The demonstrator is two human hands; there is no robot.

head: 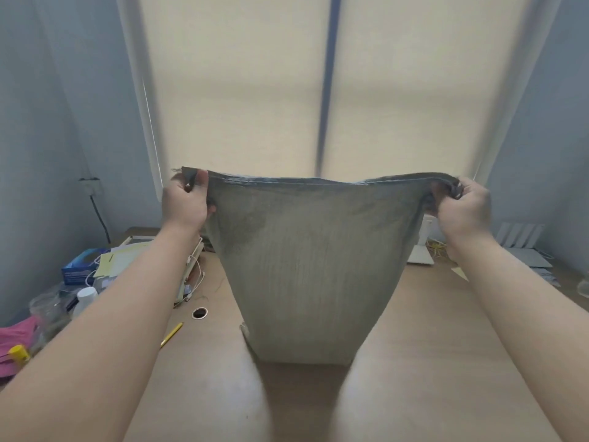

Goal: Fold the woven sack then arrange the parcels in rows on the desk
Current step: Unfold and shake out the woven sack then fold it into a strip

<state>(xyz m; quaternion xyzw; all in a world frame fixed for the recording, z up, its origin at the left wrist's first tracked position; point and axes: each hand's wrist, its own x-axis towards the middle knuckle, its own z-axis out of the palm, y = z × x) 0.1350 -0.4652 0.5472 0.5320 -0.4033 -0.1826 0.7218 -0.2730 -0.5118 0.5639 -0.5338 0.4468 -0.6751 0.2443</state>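
Fingers of left hand (186, 202) and right hand (462, 205) pinching the top corners of the woven sack (306, 266), held up and stretched over the desk (446, 346), bottom edge near the surface. Risk: loose weave slips from a pinch, one corner drops, fold goes crooked. Near left: yellow pencil (172, 334), cable hole (199, 313), white bottle (85, 299), papers (121, 261), blue box (79, 269) crowd that side. Far right: white stand (420, 247). No parcels visible.
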